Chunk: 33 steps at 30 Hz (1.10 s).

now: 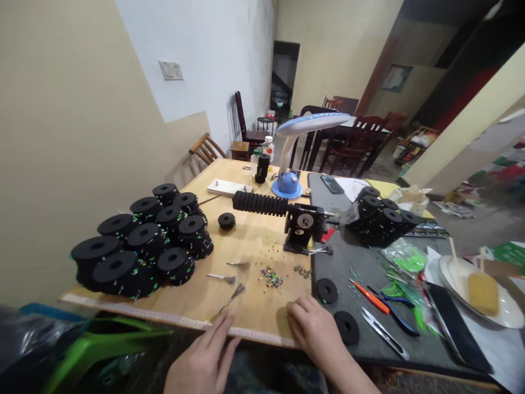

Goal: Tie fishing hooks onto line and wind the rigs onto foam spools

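My left hand is at the front table edge, fingers stretched out and thumb apart. Its fingertips are close to the thin end of a small brush-like tuft; whether they touch it I cannot tell. Two similar tufts, a grey one and a reddish one, lie just beyond. My right hand rests on the table with curled fingers; anything under them is hidden. Between and beyond the hands are scattered coloured beads and small metal pieces. Black foam discs lie beside my right hand.
Stacks of black foam spools fill the left. A black clamp-like device holds a ridged foam roll. Behind stands a blue lamp. Right: pliers, an orange tool, snips, a plate.
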Tool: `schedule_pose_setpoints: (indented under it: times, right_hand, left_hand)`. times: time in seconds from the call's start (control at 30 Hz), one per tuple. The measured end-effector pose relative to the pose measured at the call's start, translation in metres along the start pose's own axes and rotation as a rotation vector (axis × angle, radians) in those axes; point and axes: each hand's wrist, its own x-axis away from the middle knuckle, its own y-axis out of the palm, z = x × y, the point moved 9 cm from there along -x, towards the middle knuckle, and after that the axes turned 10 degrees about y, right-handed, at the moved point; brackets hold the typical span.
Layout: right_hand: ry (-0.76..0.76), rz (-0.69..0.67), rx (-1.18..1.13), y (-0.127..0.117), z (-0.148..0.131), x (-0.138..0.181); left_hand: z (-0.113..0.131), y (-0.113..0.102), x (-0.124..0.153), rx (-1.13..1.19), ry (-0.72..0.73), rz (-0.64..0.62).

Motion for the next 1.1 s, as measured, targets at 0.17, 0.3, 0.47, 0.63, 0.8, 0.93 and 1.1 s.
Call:
schedule_pose_setpoints:
  times: [0.17, 0.3, 0.47, 0.63, 0.8, 0.93, 1.1]
  right_hand:
    - [0.171, 0.272, -0.173, -0.037, 0.051, 0.038]
    - [0.534, 0.426, -0.004, -0.042, 0.115, 0.083]
    - [0.656, 0.283, -0.123, -0.01, 0.141, 0.095]
    - [0.695, 0.32, -0.371, -0.013, 0.137, 0.098]
    - [0.496, 0.369, -0.808, -0.043, 0.098, 0.083]
    - [0.377, 0.245, -1.204, -0.057, 0.058, 0.046]
    - [0.23, 0.109, -1.52, -0.066, 0.017, 0.005]
  left_hand:
    - [0.003, -0.019, -0.014, 0.13, 0.045, 0.096]
    - [0.015, -0.03, -0.03, 0.308, 0.08, 0.118]
    - [0.031, -0.033, -0.05, 0.475, 0.078, 0.099]
    - [0.039, -0.021, -0.059, 0.708, 0.013, 0.012]
    - [0.044, -0.009, -0.078, 0.903, -0.055, -0.133]
    - [0.053, -0.019, -0.111, 1.047, 0.039, -0.162]
    - [0.057, -0.04, -0.143, 1.207, 0.182, -0.11]
